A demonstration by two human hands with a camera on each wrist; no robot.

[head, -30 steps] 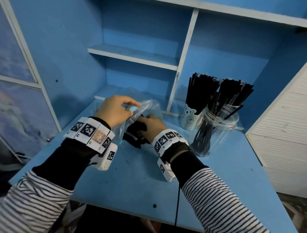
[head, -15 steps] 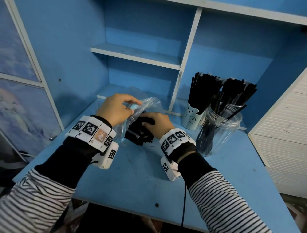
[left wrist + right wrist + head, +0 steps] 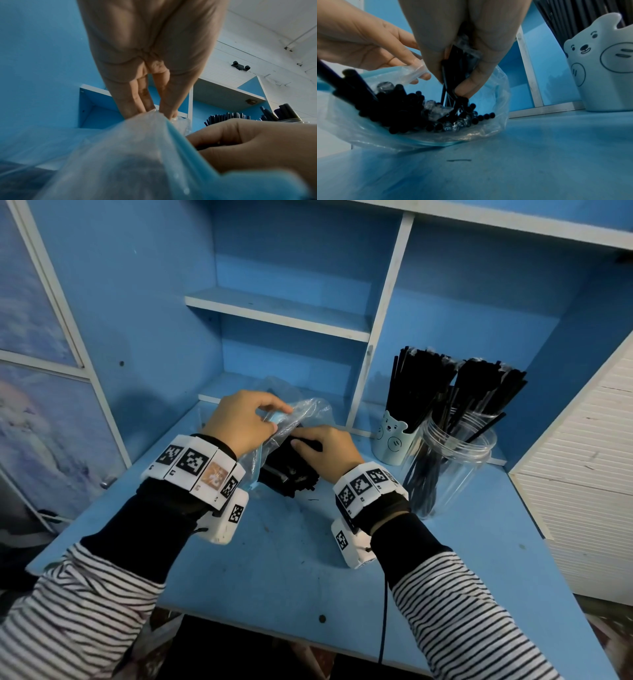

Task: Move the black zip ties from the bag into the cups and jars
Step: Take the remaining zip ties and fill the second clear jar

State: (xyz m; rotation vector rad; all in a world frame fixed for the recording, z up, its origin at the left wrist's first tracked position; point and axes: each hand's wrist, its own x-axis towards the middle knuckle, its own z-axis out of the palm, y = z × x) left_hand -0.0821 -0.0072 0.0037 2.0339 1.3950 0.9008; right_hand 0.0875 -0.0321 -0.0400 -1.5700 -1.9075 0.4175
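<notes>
i'm looking at a blue bench (image 3: 281, 573) with scuffs and a small dark fleck on its top. a blue shelf unit (image 3: 281, 313) with white edges rises beyond my hands, a white upright divider (image 3: 383, 323) splitting it. a white ribbed panel (image 3: 582, 501) stands off to the right.

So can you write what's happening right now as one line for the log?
left hand holds bag open | right hand pinches zip ties inside bag | bear cup, jar already hold ties

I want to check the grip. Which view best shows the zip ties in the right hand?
Right wrist: the right hand pinches zip ties over the bag. Head shows only the hand's back; left wrist, blurred knuckles.
</notes>
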